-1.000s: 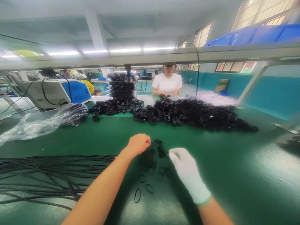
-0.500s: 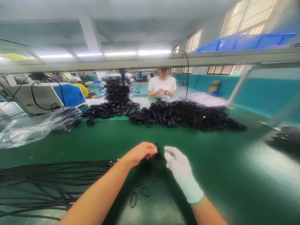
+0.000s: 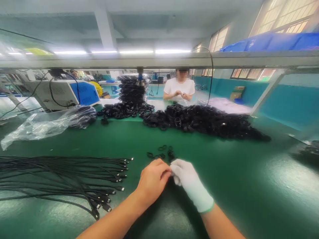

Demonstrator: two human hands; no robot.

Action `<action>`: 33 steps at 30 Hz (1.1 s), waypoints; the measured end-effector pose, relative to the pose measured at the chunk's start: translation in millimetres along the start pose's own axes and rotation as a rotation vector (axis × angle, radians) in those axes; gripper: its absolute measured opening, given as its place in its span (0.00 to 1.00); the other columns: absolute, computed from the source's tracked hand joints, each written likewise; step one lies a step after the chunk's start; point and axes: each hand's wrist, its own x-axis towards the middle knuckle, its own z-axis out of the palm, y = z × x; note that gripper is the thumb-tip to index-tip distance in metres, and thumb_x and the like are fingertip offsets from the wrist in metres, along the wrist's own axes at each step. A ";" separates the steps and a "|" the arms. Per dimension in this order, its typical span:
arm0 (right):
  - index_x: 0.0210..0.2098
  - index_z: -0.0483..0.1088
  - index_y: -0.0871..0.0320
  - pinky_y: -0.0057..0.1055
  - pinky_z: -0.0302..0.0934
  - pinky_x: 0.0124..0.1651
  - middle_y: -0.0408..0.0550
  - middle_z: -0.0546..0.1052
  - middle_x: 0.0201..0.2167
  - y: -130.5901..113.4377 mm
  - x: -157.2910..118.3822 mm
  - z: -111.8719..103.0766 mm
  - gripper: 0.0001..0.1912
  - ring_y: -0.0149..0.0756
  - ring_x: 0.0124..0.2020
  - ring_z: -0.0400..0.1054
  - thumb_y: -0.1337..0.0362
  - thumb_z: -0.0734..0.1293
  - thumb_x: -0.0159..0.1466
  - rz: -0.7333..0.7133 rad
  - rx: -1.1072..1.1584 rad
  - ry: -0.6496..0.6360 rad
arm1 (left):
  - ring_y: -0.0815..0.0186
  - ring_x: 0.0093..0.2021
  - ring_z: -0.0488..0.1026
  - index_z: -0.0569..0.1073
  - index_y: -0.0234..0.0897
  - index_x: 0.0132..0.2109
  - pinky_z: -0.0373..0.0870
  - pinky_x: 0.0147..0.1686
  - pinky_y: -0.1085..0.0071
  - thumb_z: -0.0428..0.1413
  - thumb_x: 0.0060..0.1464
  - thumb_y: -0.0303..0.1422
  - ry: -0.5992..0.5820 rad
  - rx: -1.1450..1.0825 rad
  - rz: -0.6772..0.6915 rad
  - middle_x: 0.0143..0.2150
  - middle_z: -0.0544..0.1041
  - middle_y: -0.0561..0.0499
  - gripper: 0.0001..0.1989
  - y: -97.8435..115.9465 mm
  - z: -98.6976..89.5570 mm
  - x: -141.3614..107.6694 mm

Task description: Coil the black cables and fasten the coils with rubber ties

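My bare left hand (image 3: 155, 179) and my right hand (image 3: 187, 179), in a white glove, meet at the fingertips above the green table. Both are closed in a pinch; whatever is between the fingers is too small to make out. Just beyond them lie several small black rings (image 3: 161, 156) and a little dark cluster (image 3: 170, 154). To the left, many black cables (image 3: 74, 166) lie side by side, their metal-tipped plugs towards my left hand.
A long heap of coiled black cables (image 3: 199, 119) spans the table's back, beside a stacked pile (image 3: 132, 89). Clear plastic bags (image 3: 45, 126) and a blue-grey machine (image 3: 72, 93) stand at left. A person (image 3: 179, 87) sits opposite. A shelf beam (image 3: 154, 62) crosses above.
My hands have come together at the fingertips, nearer to me. The view has shifted left, showing more of the cable plugs and the small rings beyond my hands.
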 end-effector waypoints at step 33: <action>0.22 0.62 0.58 0.25 0.50 0.18 0.41 0.65 0.11 -2.8 -3.9 -9.9 0.13 0.27 0.12 0.56 0.56 0.56 0.56 -0.011 -0.002 0.029 | 0.67 0.31 0.69 0.69 0.36 0.28 0.66 0.33 0.74 0.49 0.49 0.32 0.261 -0.206 -0.198 0.27 0.72 0.53 0.06 -26.1 -37.2 5.5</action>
